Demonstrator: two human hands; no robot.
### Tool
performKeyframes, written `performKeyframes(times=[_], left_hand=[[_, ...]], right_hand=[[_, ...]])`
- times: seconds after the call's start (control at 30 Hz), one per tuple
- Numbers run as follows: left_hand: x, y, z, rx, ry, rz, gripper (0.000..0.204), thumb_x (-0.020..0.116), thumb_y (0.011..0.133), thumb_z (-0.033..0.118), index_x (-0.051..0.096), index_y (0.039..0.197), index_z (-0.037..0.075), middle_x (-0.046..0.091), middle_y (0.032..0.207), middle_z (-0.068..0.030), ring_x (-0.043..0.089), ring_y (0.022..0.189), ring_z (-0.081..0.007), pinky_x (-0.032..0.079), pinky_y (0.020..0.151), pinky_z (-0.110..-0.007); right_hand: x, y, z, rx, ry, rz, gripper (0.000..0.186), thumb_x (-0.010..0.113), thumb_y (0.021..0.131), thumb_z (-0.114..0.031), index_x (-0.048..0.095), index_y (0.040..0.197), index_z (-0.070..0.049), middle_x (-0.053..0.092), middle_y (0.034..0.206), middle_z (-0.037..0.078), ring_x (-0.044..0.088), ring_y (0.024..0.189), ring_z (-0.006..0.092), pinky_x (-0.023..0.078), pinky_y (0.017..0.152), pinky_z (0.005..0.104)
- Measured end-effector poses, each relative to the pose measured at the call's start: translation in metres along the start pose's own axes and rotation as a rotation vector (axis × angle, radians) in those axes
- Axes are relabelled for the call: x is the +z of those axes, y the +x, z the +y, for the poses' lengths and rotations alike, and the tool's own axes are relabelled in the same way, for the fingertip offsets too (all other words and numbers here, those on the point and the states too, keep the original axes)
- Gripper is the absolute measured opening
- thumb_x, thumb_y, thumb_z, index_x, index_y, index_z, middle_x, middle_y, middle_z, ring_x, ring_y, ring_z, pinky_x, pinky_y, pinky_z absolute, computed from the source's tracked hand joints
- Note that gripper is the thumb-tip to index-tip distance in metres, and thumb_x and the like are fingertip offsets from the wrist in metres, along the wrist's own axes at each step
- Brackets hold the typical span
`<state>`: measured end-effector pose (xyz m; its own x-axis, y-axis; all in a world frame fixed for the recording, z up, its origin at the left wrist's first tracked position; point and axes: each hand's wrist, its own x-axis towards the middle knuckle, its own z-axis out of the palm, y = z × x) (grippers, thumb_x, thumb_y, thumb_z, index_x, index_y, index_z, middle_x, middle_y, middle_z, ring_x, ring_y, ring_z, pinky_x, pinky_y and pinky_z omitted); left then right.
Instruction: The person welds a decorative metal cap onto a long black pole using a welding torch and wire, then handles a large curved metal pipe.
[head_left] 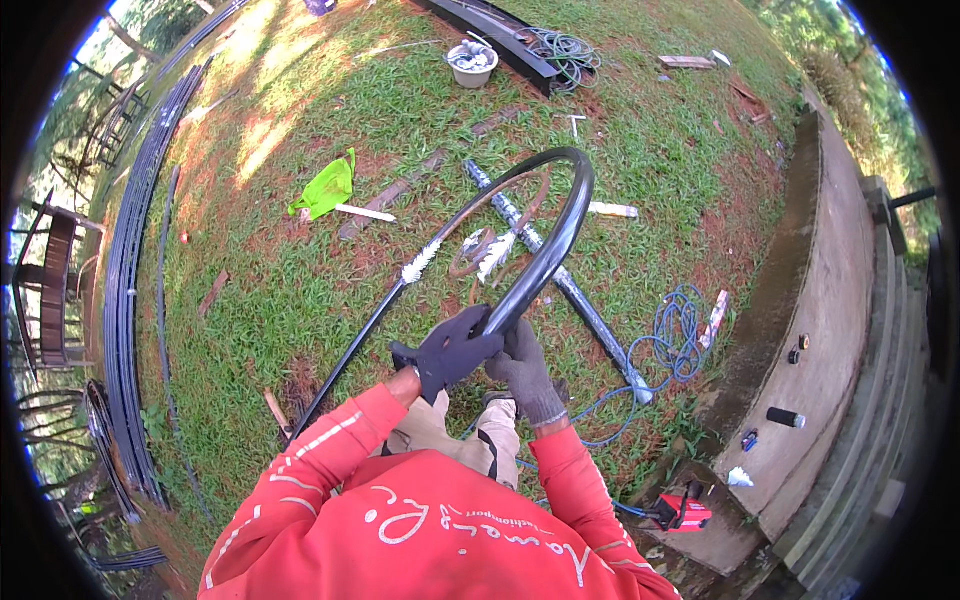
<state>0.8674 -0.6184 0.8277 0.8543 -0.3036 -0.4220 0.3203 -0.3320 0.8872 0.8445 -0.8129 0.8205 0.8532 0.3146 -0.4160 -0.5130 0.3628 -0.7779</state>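
Far to the left of the bent black tube (545, 255) that I hold, a stack of long dark rails (125, 300) curves along the edge of the grass, with open lawn between it and me. Nearer, left of the tube's arc, lies a lime-green cloth (325, 187). My left hand (450, 350), in a dark glove, is closed around the tube's near end; my right hand (522, 368), gloved in grey, grips it just beside, fingers wrapped tight. The tube loops up and away from me, its thin tail running down to my left. Under the loop lie crossed steel bars (560, 275). To the tube's right a blue cable (672, 345) coils on the grass, and beyond it the concrete ledge (830, 330) shuts that side.
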Motion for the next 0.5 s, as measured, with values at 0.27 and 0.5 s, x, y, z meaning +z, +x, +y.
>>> performKeyframes(times=[0.27,0.5], left_hand=[[-0.100,0.035,0.040,-0.033,0.212,0.234,0.082,0.091,0.069,0.040,0.069,0.136,-0.004,0.078,0.108,-0.0166,0.077,0.095,-0.0259,0.060,0.086,-0.040],[-0.114,0.044,0.050,-0.064,0.419,0.199,0.063,0.091,0.067,0.037,0.069,0.113,-0.001,0.074,0.094,-0.0154,0.073,0.082,-0.0296,0.057,0.076,-0.045]], right_hand=[[0.090,0.050,-0.046,-0.048,-0.564,-0.007,0.076,0.079,0.082,-0.009,0.059,0.155,0.000,0.068,0.129,0.011,0.068,0.113,0.0218,0.058,0.099,0.0395],[0.057,0.058,-0.003,-0.065,-0.559,0.073,0.065,0.080,0.087,-0.012,0.067,0.149,0.001,0.073,0.110,0.005,0.068,0.096,0.0153,0.058,0.089,0.0337]])
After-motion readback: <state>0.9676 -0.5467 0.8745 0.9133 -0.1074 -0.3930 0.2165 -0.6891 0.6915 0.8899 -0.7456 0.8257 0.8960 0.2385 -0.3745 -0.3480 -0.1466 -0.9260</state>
